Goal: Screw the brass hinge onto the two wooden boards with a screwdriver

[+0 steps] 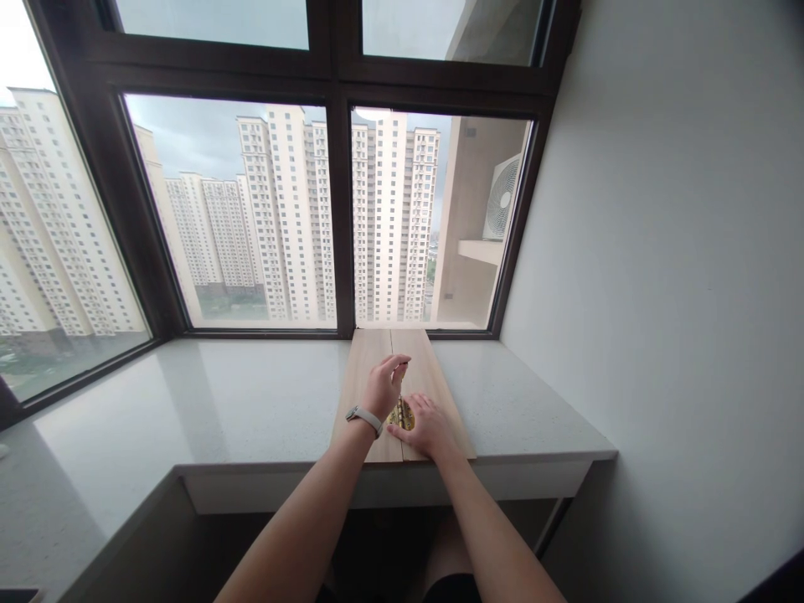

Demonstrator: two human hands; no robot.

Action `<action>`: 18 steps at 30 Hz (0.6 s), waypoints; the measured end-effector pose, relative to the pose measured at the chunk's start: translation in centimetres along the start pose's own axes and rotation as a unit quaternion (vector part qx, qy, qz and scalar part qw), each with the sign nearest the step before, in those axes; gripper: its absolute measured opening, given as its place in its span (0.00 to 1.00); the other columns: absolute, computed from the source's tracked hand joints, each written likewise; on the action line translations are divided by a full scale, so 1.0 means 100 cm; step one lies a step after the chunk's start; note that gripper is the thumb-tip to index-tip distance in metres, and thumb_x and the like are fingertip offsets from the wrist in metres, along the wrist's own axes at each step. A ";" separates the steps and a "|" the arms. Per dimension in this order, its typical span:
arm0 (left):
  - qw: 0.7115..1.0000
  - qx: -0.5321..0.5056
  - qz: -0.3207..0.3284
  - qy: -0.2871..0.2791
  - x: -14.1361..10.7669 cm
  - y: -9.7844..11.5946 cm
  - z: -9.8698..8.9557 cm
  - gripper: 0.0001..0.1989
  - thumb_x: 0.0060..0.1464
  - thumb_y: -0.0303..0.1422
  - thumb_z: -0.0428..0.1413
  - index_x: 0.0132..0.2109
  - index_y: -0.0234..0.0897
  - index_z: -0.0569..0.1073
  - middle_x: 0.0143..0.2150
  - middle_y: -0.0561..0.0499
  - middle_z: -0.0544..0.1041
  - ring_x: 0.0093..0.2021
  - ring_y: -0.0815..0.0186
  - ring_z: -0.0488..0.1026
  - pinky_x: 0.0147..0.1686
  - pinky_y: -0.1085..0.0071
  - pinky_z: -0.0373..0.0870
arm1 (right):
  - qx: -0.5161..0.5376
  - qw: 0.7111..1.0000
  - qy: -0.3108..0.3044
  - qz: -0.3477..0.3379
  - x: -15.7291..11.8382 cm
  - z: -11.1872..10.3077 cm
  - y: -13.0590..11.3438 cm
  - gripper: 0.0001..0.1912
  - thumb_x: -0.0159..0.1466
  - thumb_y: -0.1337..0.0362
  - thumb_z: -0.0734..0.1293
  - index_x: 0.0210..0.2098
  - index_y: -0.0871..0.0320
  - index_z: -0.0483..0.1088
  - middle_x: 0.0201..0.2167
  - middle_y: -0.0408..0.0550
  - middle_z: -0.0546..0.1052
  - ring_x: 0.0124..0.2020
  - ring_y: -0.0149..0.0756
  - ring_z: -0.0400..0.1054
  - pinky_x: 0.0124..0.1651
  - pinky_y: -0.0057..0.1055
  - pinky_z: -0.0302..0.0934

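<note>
Two pale wooden boards [364, 398] lie side by side, a narrow seam running between them away from me. Across the seam sits a gold-coloured hinge [400, 416] with patterned, rounded leaves. My right hand [430, 423] presses on the hinge, thumb at its near side and fingers over its right part, hiding much of it. Just above its far end, my left hand [384, 387] is closed in a pinch on a small dark-tipped piece [404, 363], too small to name. A light-banded watch [364, 417] is on my left wrist.
The boards rest on a white speckled countertop [251, 394], reaching from its front edge to the window frame [344, 218]. A plain wall [659, 251] stands on the right. Below the counter's front edge is a dark recess where my legs are.
</note>
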State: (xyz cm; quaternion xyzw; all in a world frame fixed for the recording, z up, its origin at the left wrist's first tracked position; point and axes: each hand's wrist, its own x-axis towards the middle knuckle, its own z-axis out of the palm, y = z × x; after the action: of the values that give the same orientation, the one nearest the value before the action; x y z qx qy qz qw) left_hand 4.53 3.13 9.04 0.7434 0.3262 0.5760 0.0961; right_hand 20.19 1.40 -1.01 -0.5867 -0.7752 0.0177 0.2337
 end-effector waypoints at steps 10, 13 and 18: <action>1.000 0.008 0.016 -0.017 -0.001 0.002 0.003 0.12 0.68 0.34 0.54 0.52 0.41 0.79 0.51 0.45 0.81 0.51 0.59 0.79 0.52 0.60 0.77 | -0.001 1.000 0.005 -0.005 0.001 0.001 0.000 0.46 0.58 0.31 0.63 0.65 0.56 0.66 0.67 0.57 0.66 0.69 0.54 0.55 0.70 0.46 0.47; 1.000 -0.005 0.006 -0.019 -0.002 -0.001 0.005 0.14 0.69 0.34 0.52 0.55 0.41 0.78 0.57 0.44 0.79 0.57 0.58 0.76 0.58 0.55 0.75 | -0.001 1.000 0.011 -0.011 0.000 0.001 0.000 0.45 0.59 0.32 0.64 0.65 0.55 0.66 0.66 0.57 0.66 0.68 0.53 0.55 0.70 0.46 0.47; 0.999 -0.028 -0.008 -0.027 -0.003 -0.002 0.004 0.16 0.70 0.35 0.49 0.57 0.41 0.77 0.58 0.45 0.78 0.59 0.58 0.75 0.59 0.54 0.75 | -0.002 1.000 0.017 -0.013 0.000 0.002 0.000 0.44 0.59 0.32 0.64 0.65 0.54 0.66 0.65 0.56 0.68 0.68 0.53 0.56 0.70 0.46 0.48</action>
State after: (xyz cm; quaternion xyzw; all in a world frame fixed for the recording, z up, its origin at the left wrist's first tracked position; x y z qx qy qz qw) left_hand 4.82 3.25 8.56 0.7530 0.3132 0.5640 0.1299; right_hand 20.11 1.40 -1.15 -0.5768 -0.7789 0.0035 0.2461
